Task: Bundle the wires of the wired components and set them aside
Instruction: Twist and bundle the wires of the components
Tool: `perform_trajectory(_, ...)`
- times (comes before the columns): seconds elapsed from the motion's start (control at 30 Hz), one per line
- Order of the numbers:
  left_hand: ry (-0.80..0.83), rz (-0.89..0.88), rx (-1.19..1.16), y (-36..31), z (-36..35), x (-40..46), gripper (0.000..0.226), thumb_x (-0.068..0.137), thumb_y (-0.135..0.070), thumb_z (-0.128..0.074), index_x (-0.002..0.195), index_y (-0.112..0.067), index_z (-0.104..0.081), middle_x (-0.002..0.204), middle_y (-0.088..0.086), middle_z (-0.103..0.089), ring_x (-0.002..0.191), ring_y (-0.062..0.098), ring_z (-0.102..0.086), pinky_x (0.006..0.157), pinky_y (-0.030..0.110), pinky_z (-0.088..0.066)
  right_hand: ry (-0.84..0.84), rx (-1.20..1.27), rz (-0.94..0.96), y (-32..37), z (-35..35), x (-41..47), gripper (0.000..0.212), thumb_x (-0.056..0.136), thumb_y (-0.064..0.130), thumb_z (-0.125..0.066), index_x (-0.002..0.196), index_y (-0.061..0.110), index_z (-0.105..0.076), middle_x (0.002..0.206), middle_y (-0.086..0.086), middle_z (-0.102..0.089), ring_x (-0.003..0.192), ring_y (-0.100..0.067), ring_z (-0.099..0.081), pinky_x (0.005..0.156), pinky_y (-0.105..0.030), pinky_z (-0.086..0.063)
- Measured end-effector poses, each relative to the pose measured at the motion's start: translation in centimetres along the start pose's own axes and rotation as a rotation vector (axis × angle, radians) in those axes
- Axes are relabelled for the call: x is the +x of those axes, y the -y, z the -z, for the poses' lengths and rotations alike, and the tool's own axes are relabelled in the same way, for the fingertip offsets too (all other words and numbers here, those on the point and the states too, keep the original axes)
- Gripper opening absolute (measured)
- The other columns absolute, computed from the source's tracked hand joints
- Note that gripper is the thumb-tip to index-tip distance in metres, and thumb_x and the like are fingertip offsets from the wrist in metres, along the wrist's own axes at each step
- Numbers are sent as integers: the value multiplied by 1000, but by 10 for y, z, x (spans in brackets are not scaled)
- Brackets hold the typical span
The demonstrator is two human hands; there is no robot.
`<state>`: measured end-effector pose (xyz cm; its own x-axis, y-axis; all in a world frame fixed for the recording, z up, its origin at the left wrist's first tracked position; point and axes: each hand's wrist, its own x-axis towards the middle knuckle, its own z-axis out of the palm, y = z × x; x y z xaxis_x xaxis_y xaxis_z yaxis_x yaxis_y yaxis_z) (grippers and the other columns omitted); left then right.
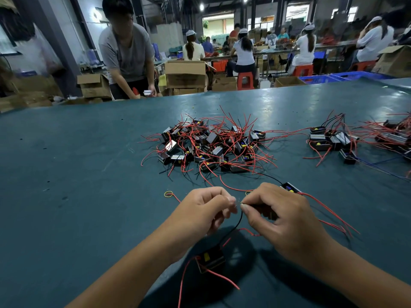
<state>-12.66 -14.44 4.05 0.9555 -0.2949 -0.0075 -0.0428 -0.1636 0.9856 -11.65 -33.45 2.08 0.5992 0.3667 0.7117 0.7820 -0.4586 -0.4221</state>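
Observation:
My left hand (205, 211) and my right hand (282, 216) meet above the table, fingertips almost touching, each pinching the end of a black wire (235, 225). That wire runs down to a small black wired component (210, 258) with a yellow part and red leads, lying between my forearms. Another black component (290, 188) lies just behind my right hand, with red wires trailing to the right. A yellow rubber band (168, 193) lies left of my left hand. A big pile of components (206, 145) with tangled red wires sits in the middle of the table.
The dark green table (77, 174) stretches wide. A second group of components (333, 140) lies at the right, more at the far right edge. A person in a grey shirt (127, 52) leans over cardboard boxes beyond the table's far edge. Other workers sit farther back.

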Motion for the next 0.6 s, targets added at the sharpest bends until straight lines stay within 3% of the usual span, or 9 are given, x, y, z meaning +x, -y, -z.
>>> perform_trajectory(0.13, 42, -156, 286, 4, 0, 2, 10, 83, -23, -62, 85, -16, -69, 72, -9, -62, 66, 8, -48, 63, 22, -39, 10, 68, -111, -1, 0, -1, 7, 85, 16, -66, 79, 20, -65, 72, 12, -58, 68, -6, -56, 62, -14, -39)
perform_trajectory(0.23, 31, -210, 339, 8, 1, 3, 8, 93, -18, -70, 85, -20, -69, 66, -19, -60, 56, -5, -45, 57, 10, -35, 26, 87, -134, -1, 0, -1, 7, 86, 18, -65, 79, 21, -65, 72, 11, -60, 70, -8, -58, 61, -15, -40)
perform_trajectory(0.37, 32, -243, 382, 11, 2, 6, 8, 94, -18, -69, 88, -13, -71, 63, -24, -59, 53, -7, -47, 55, 5, -34, 30, 104, -160, -2, 0, -1, 8, 86, 20, -65, 79, 23, -65, 72, 12, -60, 69, -7, -58, 61, -9, -37)
perform_trajectory(0.5, 13, -277, 476, 11, 2, 6, 11, 92, -16, -70, 81, -17, -67, 64, -22, -57, 55, -5, -47, 57, 7, -34, 28, 135, -184, -5, 2, 0, 8, 86, 21, -66, 79, 23, -66, 73, 11, -62, 68, -7, -59, 62, -9, -37)
perform_trajectory(0.6, -47, -388, 683, 9, 8, 7, 13, 89, -26, -68, 78, -30, -62, 73, -19, -58, 72, 6, -55, 66, 20, -42, 29, 161, -215, -9, 4, 1, 11, 88, 19, -70, 79, 24, -68, 74, 13, -64, 68, -6, -59, 62, -8, -37)
